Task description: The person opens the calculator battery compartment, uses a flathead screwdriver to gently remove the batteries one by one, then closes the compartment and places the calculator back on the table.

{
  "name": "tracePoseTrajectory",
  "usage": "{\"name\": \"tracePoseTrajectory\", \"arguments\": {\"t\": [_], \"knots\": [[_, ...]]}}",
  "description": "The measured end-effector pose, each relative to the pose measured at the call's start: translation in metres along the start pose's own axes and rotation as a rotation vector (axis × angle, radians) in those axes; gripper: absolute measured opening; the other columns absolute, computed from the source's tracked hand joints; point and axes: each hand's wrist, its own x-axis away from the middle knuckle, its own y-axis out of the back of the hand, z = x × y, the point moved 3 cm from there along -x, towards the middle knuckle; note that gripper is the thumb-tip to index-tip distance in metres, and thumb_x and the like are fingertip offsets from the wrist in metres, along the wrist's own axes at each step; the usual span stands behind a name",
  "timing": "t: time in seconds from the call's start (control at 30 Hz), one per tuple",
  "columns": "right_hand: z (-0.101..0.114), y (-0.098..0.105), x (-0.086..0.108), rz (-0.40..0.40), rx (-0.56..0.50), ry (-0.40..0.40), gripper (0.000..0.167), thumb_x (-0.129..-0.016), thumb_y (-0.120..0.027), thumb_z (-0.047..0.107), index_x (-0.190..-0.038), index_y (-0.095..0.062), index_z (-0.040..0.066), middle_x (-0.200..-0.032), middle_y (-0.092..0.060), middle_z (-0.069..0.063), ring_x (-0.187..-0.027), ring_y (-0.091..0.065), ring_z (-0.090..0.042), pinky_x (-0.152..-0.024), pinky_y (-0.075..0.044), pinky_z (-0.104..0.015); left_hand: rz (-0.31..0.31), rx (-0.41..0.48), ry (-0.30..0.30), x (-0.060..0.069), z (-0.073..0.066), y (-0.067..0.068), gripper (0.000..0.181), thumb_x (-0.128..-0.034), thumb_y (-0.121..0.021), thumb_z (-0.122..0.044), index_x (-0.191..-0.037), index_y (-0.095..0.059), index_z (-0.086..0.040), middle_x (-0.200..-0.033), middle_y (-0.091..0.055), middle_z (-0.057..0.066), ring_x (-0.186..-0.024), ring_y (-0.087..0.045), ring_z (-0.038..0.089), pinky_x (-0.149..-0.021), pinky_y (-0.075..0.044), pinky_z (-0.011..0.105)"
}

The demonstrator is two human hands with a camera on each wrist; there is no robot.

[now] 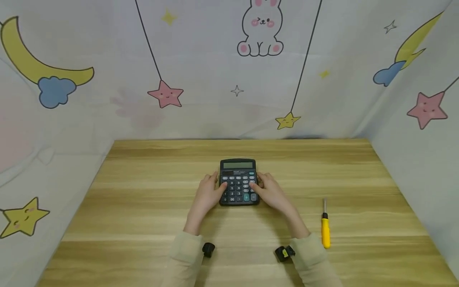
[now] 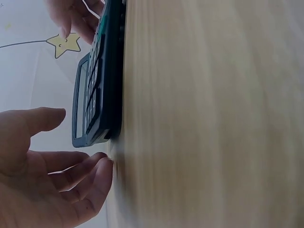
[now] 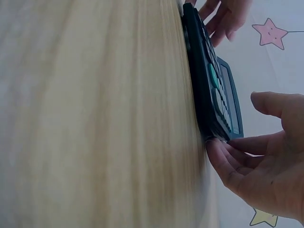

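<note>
A black calculator (image 1: 238, 183) with grey, black and green keys lies flat on the wooden table, its screen (image 1: 238, 165) at the far end. Beside its left edge is my left hand (image 1: 209, 189), thumb raised over the keys. In the left wrist view, a small gap shows between the left hand's fingers (image 2: 102, 178) and the calculator's side. On the opposite edge my right hand (image 1: 269, 192) has its fingertips (image 3: 216, 147) against the casing, low near the tabletop. The right thumb (image 3: 268, 103) stands off the keys in the right wrist view.
A screwdriver (image 1: 325, 229) with a yellow handle and metal shaft lies on the table (image 1: 143, 215), right of the right forearm. White cloth (image 1: 208, 71) printed with stars, moons and a rabbit hangs behind the table and along both sides.
</note>
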Motion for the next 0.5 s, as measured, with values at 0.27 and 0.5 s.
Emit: {"name": "tracePoseTrajectory", "arguments": {"t": [0.27,0.5], "knots": [[-0.0014,0.0003,-0.0057,-0.018,-0.028,-0.032,0.062,-0.097,-0.055,0.031,-0.143,-0.037,-0.007,-0.113,-0.055,-0.018,-0.097,-0.056,-0.024,-0.084,-0.047,-0.036,-0.011,0.056,-0.024,-0.0023,-0.0068,-0.0005,0.056,-0.0927,-0.058,-0.026,-0.136,-0.047,0.009,-0.105,-0.057,0.019,-0.09,-0.053,0.026,-0.083,-0.049,0.042],[-0.0013,-0.0032,-0.0076,-0.016,-0.071,-0.056,0.06,-0.096,-0.055,0.029,-0.142,-0.04,-0.007,-0.113,-0.056,-0.019,-0.112,-0.053,-0.034,-0.1,-0.042,-0.051,0.026,0.112,0.04,-0.007,-0.0023,-0.0066,0.054,-0.0927,-0.057,-0.022,-0.137,-0.047,0.008,-0.106,-0.054,0.019,-0.089,-0.05,0.025,-0.082,-0.047,0.04]]}}
